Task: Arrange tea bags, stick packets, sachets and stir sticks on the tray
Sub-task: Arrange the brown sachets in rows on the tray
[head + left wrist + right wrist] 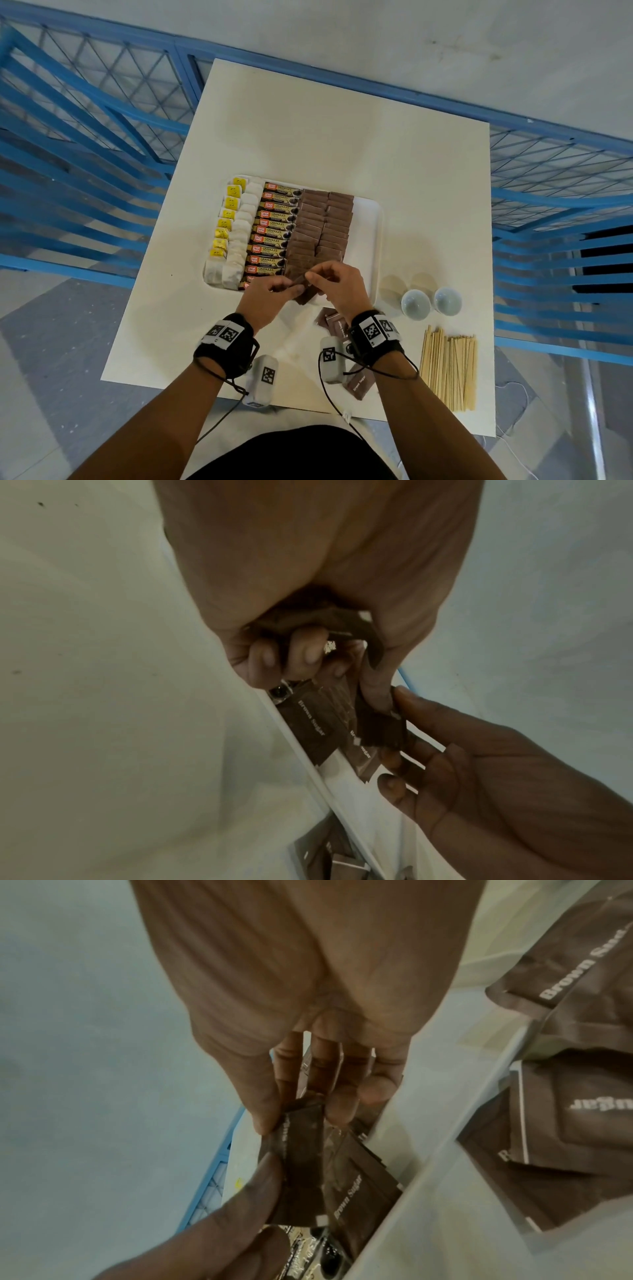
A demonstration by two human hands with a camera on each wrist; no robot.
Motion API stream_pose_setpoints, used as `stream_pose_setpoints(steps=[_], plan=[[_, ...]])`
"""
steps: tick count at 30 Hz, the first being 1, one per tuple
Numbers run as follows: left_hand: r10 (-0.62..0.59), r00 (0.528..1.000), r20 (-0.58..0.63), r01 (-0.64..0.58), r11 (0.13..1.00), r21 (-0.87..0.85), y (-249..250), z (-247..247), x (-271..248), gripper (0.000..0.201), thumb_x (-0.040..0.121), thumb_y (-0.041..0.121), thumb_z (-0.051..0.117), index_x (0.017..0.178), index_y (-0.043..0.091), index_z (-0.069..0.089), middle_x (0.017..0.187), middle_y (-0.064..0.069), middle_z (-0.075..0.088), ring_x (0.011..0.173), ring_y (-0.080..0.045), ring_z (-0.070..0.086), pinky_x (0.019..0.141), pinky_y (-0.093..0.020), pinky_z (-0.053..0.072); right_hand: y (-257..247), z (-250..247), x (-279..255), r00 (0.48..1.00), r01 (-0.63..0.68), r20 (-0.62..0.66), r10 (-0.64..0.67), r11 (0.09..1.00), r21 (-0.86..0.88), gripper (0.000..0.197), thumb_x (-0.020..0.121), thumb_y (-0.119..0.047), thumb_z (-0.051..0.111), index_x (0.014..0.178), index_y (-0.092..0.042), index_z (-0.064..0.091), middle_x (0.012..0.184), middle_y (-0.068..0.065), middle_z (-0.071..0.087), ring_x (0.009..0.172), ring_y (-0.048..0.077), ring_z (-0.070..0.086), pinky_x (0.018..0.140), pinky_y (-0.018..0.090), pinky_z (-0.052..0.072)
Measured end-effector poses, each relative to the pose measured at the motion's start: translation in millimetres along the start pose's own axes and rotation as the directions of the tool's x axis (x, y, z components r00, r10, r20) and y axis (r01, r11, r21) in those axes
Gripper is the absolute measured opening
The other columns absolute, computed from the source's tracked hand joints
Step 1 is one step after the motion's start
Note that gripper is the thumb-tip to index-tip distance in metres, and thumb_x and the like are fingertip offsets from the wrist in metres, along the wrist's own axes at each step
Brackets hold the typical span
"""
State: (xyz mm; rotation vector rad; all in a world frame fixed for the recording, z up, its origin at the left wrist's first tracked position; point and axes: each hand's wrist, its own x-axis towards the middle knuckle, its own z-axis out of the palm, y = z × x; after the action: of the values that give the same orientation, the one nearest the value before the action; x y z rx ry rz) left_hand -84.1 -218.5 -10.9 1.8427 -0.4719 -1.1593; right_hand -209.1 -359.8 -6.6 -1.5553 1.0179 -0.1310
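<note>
Both hands hold one brown sugar sachet (298, 281) just above the near edge of the tray (371, 219).

The left hand (265, 296) pinches one end of the sachet between thumb and fingers, and its other fingers are curled around more sachets; the right hand (337, 282) pinches the other end, with its remaining fingers loosely spread. Beyond the hands the tray is filled with tea bags (236, 236), stick packets (274, 228) and two rows of brown sachets (322, 222); only a bare white strip stays free on the right-hand side of these rows. Under the right wrist some loose sachets (334, 323) lie on the table (308, 130). Further right of that wrist stand two small cups (431, 301), and the stir sticks (448, 368) lie in a bundle near the table edge.
</note>
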Motion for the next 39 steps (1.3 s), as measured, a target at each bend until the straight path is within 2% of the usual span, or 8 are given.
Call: stream_pose_setpoints(steps=[8, 11, 14, 18, 22, 25, 29, 39], plan=[[-0.016, 1.0, -0.016, 0.017, 0.999, 0.036, -1, 0, 2, 0.009, 0.091, 0.03, 0.076, 0.089, 0.022, 0.08, 0.084, 0.004, 0.077, 0.092, -0.019, 0.07, 0.091, -0.041, 0.053, 10, -1, -6, 0.999, -0.028, -0.045, 0.027, 1.0, -0.01, 0.01, 0.088, -0.024, 0.077, 0.096, -0.018, 0.075, 0.082, -0.002, 0.075, 0.068, 0.011, 0.069, 0.063, 0.022, 0.052], [-0.034, 0.999, -0.02, 0.035, 0.997, 0.069, 0, 1, 2, 0.013, 0.092, 0.032, 0.074, 0.091, 0.019, 0.079, 0.066, 0.013, 0.071, 0.06, 0.0, 0.06, 0.06, -0.023, 0.049, 13, -5, -11, 0.998, -0.048, 0.034, 0.05, 0.997, -0.066, 0.02, 0.083, -0.025, 0.082, 0.1, -0.017, 0.074, 0.083, -0.002, 0.076, 0.069, 0.013, 0.072, 0.067, 0.025, 0.059], [-0.075, 0.997, -0.027, 0.077, 0.994, 0.074, 0, 5, 0, 0.025, 0.096, 0.039, 0.068, 0.092, 0.016, 0.077, 0.048, 0.011, 0.055, 0.039, -0.003, 0.043, 0.042, -0.021, 0.036, 12, -11, -12, 0.998, -0.053, 0.039, 0.057, 0.995, -0.078, 0.018, 0.082, -0.019, 0.083, 0.097, -0.014, 0.074, 0.081, -0.001, 0.076, 0.066, 0.012, 0.072, 0.067, 0.025, 0.059], [-0.227, 0.972, -0.063, 0.225, 0.974, -0.028, -2, 3, 1, 0.04, 0.098, 0.051, 0.061, 0.087, 0.016, 0.077, 0.054, 0.005, 0.048, 0.05, -0.01, 0.046, 0.054, -0.024, 0.039, 16, -21, -5, 0.978, -0.122, -0.17, 0.12, 0.992, -0.002, 0.015, 0.082, -0.016, 0.082, 0.094, -0.012, 0.073, 0.075, 0.002, 0.076, 0.06, 0.012, 0.07, 0.06, 0.024, 0.057], [-0.371, 0.928, 0.036, 0.362, 0.873, -0.327, -1, -3, 0, 0.026, 0.097, 0.034, 0.063, 0.088, 0.011, 0.069, 0.086, -0.009, 0.059, 0.071, -0.019, 0.051, 0.052, -0.026, 0.037, 20, -23, 0, 0.941, -0.183, -0.287, 0.181, 0.983, 0.019, 0.014, 0.079, -0.017, 0.085, 0.086, -0.013, 0.073, 0.069, 0.003, 0.074, 0.057, 0.015, 0.069, 0.062, 0.03, 0.06], [-0.349, 0.93, 0.116, 0.365, 0.839, -0.404, -2, -8, -2, 0.015, 0.085, 0.021, 0.065, 0.089, 0.006, 0.068, 0.092, -0.012, 0.061, 0.08, -0.022, 0.053, 0.049, -0.025, 0.038, 25, -16, 5, 0.925, -0.227, -0.318, 0.207, 0.974, -0.027, 0.017, 0.076, -0.023, 0.087, 0.081, -0.019, 0.072, 0.068, -0.002, 0.074, 0.06, 0.015, 0.072, 0.069, 0.035, 0.063], [-0.3, 0.945, 0.13, 0.327, 0.87, -0.369, -1, -9, -4, 0.012, 0.094, -0.005, 0.056, 0.097, -0.002, 0.067, 0.099, -0.016, 0.065, 0.089, -0.028, 0.059, 0.048, -0.025, 0.042, 29, -10, 7, 0.926, -0.232, -0.34, 0.164, 0.957, -0.172, 0.019, 0.075, -0.035, 0.086, 0.079, -0.024, 0.071, 0.07, -0.01, 0.071, 0.07, 0.009, 0.068, 0.074, 0.026, 0.056], [-0.282, 0.957, 0.073, 0.289, 0.898, -0.332, 0, -10, -6, 0.014, 0.093, 0.002, 0.068, 0.107, 0.002, 0.068, 0.102, -0.019, 0.073, 0.09, -0.028, 0.07, 0.07, -0.04, 0.063, 20, -7, 6, 0.921, -0.255, -0.358, 0.153, 0.932, -0.258, 0.027, 0.075, -0.039, 0.086, 0.085, -0.02, 0.07, 0.075, -0.01, 0.069, 0.07, 0.003, 0.063, 0.058, 0.008, 0.037]])
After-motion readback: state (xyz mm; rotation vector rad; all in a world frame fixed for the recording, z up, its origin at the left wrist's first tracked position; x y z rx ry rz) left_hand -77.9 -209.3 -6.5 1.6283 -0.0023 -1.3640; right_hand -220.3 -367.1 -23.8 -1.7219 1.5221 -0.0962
